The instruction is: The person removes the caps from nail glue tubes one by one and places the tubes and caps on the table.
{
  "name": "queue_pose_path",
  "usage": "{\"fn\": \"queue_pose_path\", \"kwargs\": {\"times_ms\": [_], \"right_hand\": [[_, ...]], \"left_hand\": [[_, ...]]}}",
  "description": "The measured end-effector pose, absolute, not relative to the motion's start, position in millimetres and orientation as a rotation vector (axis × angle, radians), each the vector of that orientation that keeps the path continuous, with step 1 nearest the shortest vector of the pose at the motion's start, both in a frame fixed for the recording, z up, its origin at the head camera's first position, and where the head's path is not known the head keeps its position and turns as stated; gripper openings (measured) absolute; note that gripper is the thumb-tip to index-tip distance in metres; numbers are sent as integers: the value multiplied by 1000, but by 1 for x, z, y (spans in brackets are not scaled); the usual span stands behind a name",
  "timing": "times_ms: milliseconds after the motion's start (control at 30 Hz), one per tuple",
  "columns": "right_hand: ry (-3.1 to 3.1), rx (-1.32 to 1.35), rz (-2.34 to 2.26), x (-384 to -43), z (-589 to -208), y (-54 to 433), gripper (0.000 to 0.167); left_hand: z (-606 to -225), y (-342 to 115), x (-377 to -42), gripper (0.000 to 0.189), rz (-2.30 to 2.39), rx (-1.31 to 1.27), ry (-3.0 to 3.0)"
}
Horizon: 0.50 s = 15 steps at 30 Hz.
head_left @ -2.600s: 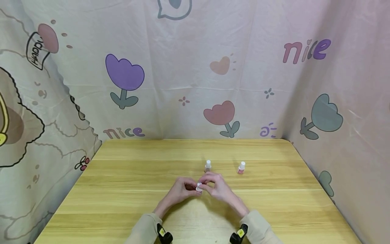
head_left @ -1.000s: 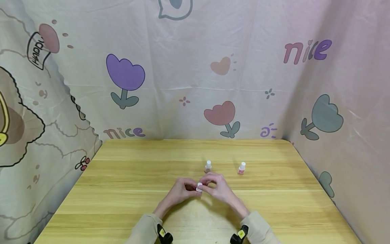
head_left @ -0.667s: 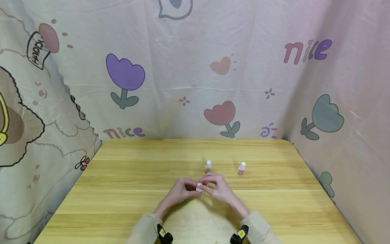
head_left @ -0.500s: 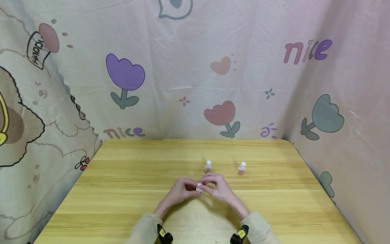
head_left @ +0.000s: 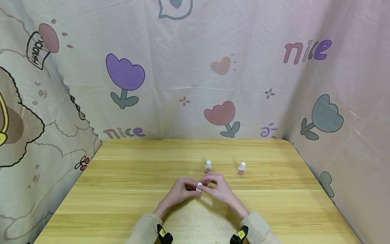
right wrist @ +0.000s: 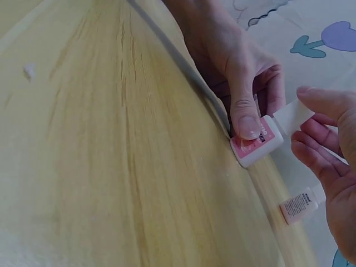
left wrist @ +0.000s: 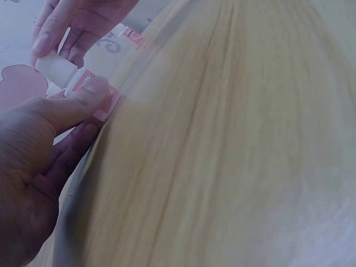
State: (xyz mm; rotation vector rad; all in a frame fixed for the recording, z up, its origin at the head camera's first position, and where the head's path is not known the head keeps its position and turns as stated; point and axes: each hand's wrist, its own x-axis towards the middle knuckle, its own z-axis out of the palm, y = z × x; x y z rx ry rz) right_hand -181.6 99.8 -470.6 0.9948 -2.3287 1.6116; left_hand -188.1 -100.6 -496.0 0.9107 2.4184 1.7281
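Observation:
Near the middle of the table, a small white bottle with a pink label (right wrist: 267,146) is between the two hands. The left hand (head_left: 182,190) pinches its body, thumb across the label. The right hand (head_left: 218,187) has thumb and fingers on the white cap (right wrist: 292,118), which sits at the bottle's neck. In the left wrist view the same cap (left wrist: 55,69) shows under the right fingertips. The bottle's base is right at the tabletop. Just beyond the right hand stands a second white-capped bottle (head_left: 208,165), its foot partly hidden by the fingers.
A third small bottle with a pink label (head_left: 241,168) stands upright farther right on the wooden table (head_left: 137,169). Behind and beside the table hangs a printed cloth (head_left: 170,67). Black wrist cameras (head_left: 164,234) are strapped over the beige sleeves (head_left: 143,230).

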Motion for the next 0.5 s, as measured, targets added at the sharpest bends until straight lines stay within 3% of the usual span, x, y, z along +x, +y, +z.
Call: {"fn": "queue_pose_path", "kwargs": {"times_ms": [500], "right_hand": [[-2348,1067,1610,-199,-500,106,11]], "left_hand": [[-496,-100,-188,13,1726,906,2420]]}}
